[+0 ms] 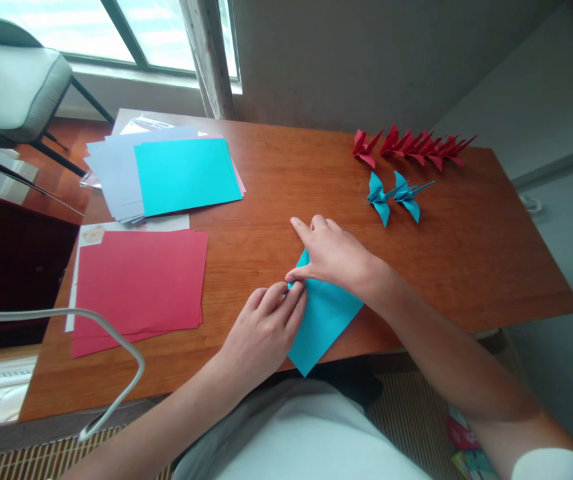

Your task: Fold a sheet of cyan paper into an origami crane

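A sheet of blue origami paper (pixel 327 319) lies at the table's front edge, one corner pointing toward me past the edge. My left hand (pixel 269 323) is closed, its fingertips pressed together on the sheet's left edge, where a bit of paper is turned over. My right hand (pixel 334 257) reaches across the far part of the sheet. Its thumb presses the same edge beside the left fingertips, while the index finger points out to the left. The fold under the fingers is mostly hidden.
Several red paper cranes (pixel 419 147) and two blue paper cranes (pixel 394 197) stand at the back right of the wooden table (pixel 266 167). Red sheets (pixel 141 280) lie at left, with blue sheets (pixel 186 177) on white paper behind. A white cable (pixel 111 327) arcs over the left front corner.
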A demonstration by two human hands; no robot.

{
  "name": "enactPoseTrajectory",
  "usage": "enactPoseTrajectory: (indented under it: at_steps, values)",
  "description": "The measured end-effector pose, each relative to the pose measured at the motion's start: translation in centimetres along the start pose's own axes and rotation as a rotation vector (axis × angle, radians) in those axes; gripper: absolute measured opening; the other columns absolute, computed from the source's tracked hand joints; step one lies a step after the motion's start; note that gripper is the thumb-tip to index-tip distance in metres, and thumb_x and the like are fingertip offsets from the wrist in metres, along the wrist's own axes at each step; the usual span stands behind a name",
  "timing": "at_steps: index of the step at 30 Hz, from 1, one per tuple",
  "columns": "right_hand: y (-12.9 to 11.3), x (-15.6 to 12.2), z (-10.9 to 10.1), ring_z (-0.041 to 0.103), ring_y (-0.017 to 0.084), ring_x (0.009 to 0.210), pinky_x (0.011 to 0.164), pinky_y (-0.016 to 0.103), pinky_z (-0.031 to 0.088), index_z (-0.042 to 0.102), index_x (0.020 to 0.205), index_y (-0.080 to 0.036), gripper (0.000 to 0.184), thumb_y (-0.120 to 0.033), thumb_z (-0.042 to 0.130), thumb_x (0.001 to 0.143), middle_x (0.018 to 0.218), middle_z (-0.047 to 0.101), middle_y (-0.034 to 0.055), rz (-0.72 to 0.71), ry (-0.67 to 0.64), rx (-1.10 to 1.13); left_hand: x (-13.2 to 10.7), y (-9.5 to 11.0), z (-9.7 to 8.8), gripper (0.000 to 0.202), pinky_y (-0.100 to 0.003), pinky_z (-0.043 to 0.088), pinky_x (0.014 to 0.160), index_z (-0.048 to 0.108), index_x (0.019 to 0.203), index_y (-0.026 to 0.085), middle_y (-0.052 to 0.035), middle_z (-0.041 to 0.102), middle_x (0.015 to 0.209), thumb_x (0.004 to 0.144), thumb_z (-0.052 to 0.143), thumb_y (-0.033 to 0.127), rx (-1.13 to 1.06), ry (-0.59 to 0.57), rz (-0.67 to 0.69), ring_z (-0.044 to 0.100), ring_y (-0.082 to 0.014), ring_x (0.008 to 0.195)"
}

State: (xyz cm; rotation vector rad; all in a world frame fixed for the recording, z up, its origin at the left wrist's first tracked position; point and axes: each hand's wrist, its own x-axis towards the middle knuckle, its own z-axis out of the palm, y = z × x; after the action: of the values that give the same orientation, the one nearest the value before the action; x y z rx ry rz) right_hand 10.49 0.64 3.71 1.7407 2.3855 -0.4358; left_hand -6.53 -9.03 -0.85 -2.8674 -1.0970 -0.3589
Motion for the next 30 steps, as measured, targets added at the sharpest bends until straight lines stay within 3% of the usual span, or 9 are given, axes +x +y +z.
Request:
enactPoseTrajectory:
  at_steps: [7,14,19,25,28,30]
  values:
    - [0.5,0.3,-0.1,0.063,0.041,0.109,0.078,0.043,0.053,0.044,0.150,-0.014,0.096,-0.050,0.086,0.071,0.122,0.061,0.0242,-0.021,-0.035,0.003,0.0,0.0,0.0,0.037,-0.037,0.046,0.089,0.067,0.130,0.011,-0.0079,0.065,0.140,0.096,0.051,0.015,0.006,0.012,0.001,0.055,-0.0259,0.113]
    - [3.2,1.7,-0.5,0.068,0.025,0.084,0.069,0.031,0.045,0.055,0.140,-0.024,0.073,-0.037,0.086,0.075,0.096,0.071,0.0065,-0.104,-0.008,0.194,-0.1,0.0,0.1,0.038,-0.038,0.046,0.087,0.067,0.130,0.010,-0.0086,0.060,0.146,0.096,0.051,0.014,0.006,0.011,0.006,0.054,-0.0259,0.110]
    - [5.0,2.9,-0.8,0.066,0.020,0.077,0.066,0.028,0.042,0.059,0.137,-0.023,0.061,-0.024,0.082,0.080,0.085,0.074,0.0012,-0.123,-0.014,0.309,-0.1,0.0,0.0,0.038,-0.038,0.045,0.088,0.067,0.131,0.010,-0.0084,0.060,0.147,0.097,0.051,0.015,0.013,0.008,0.007,0.054,-0.0264,0.111]
    - [7.5,3.8,-0.7,0.065,0.017,0.076,0.072,0.027,0.044,0.064,0.130,-0.017,0.041,-0.018,0.069,0.090,0.085,0.073,0.0010,-0.122,0.104,0.298,-0.2,0.0,0.1,0.038,-0.037,0.045,0.089,0.067,0.131,0.011,-0.0075,0.059,0.147,0.098,0.049,0.016,0.009,0.014,0.007,0.053,-0.0260,0.111]
    - [6.6,3.2,-0.6,0.065,0.019,0.085,0.078,0.029,0.045,0.063,0.129,-0.016,0.040,-0.023,0.068,0.090,0.093,0.072,0.0048,-0.106,0.102,0.243,-0.2,0.0,0.2,0.038,-0.038,0.045,0.090,0.067,0.131,0.011,-0.0077,0.059,0.148,0.098,0.049,0.017,0.004,0.004,0.006,0.054,-0.0267,0.112]
    - [5.3,2.3,-0.3,0.064,0.023,0.093,0.081,0.031,0.047,0.062,0.130,-0.017,0.049,-0.035,0.074,0.086,0.103,0.068,0.0084,-0.117,0.070,0.203,-0.2,0.0,0.2,0.038,-0.038,0.045,0.090,0.067,0.131,0.011,-0.0078,0.059,0.148,0.097,0.050,0.016,0.002,0.003,0.005,0.054,-0.0270,0.113]
